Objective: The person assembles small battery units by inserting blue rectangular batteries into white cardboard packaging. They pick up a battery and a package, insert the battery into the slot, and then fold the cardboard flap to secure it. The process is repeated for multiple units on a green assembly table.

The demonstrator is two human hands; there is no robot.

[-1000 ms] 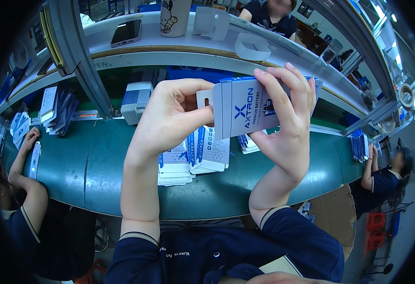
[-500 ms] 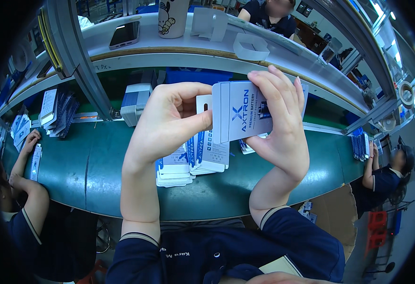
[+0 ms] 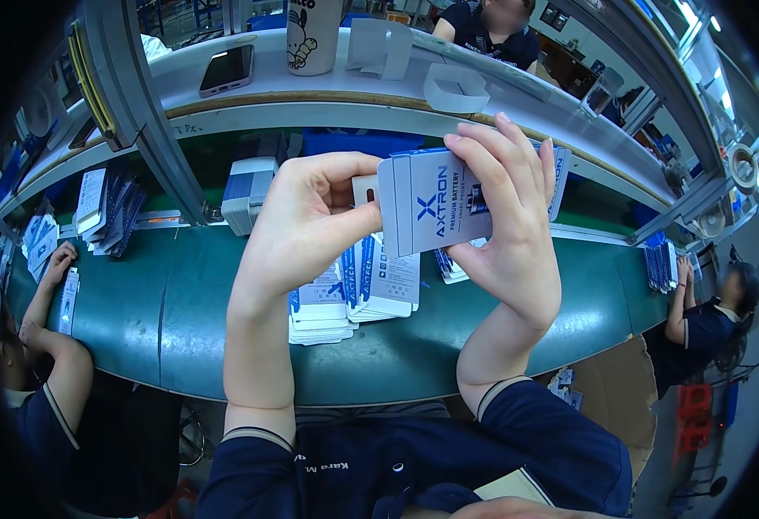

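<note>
The flat, white-and-blue cardboard box [image 3: 414, 208] was above the green tabletop [image 3: 198, 320], the left hand [image 3: 297, 212] pinching its slotted tab [image 3: 360, 187], the right hand [image 3: 518, 233] gripping across it. It looked light, crushable, best held by 2 edges.

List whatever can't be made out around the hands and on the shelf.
In the head view:
Held box, part of its front: covered by the right hand.
Hang tab, left end: hidden by the left hand.
Stacked boxes, far part: behind the held box.
Tall cup, top: cut off by the upper edge.
</note>
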